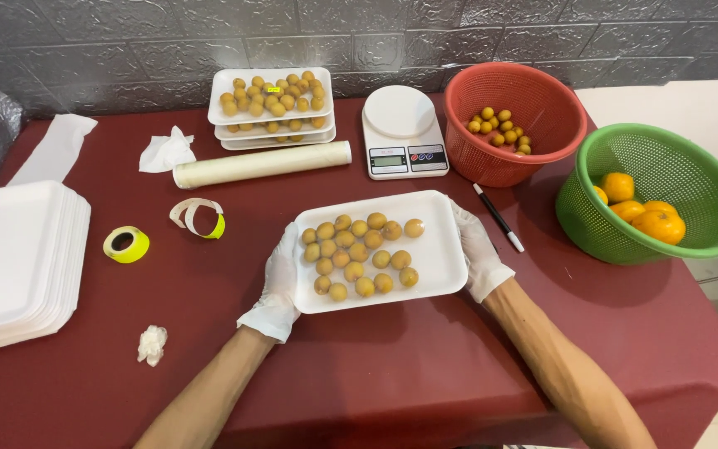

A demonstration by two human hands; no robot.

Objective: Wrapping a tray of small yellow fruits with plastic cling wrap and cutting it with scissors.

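A white foam tray [435, 258] of small round yellow-brown fruit [357, 252] is held near the table's middle, above the dark red tablecloth [392, 374]. The gloved left hand [280, 283] is closed over the tray's nine o'clock edge, and the gloved right hand [477, 249] is closed over its three o'clock edge; how tightly the fingers are curled underneath cannot be told. The fruit is gathered toward the tray's nine o'clock half, so the load is judged uneven: if that side is dipped, the fruit could roll over the shallow rim. The thin foam could also be bent or cracked by too firm a squeeze. At twelve o'clock a kitchen scale [403, 133] is seen, with a roll of film [261, 164] at eleven o'clock. A black pen [498, 218] lies just beside the right hand at two o'clock and could be knocked.
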